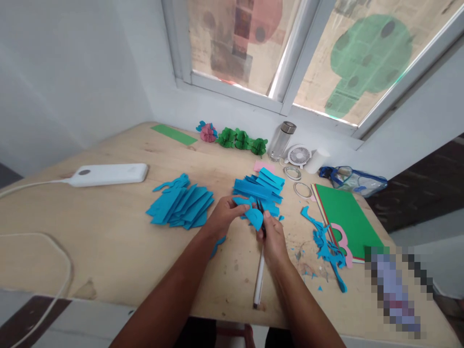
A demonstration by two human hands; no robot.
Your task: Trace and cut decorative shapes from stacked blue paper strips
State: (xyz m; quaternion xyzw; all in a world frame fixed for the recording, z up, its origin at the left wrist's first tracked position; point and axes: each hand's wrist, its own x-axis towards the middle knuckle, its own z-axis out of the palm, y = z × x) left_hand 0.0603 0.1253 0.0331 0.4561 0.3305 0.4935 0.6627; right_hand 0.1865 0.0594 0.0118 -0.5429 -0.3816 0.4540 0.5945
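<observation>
My left hand [227,211] pinches a curved piece of blue paper [255,219] above the middle of the wooden table. My right hand [272,236] is closed around dark scissors [259,208], whose blades reach up beside the paper. Just behind both hands lies a pile of blue paper strips [258,186]. To the left of my left hand is a spread stack of folded blue paper pieces [181,205]. A white pen [259,280] lies below my right hand. Another blue scrap [217,245] sits partly hidden under my left forearm.
Blue offcuts [322,241] and a pink cutout [340,237] lie right, by green sheets [350,217]. Along the wall stand green paper shapes [241,139], a bottle [282,140], a small fan [299,155] and tape rolls [292,173]. A white power bank [108,174] with a cable lies left.
</observation>
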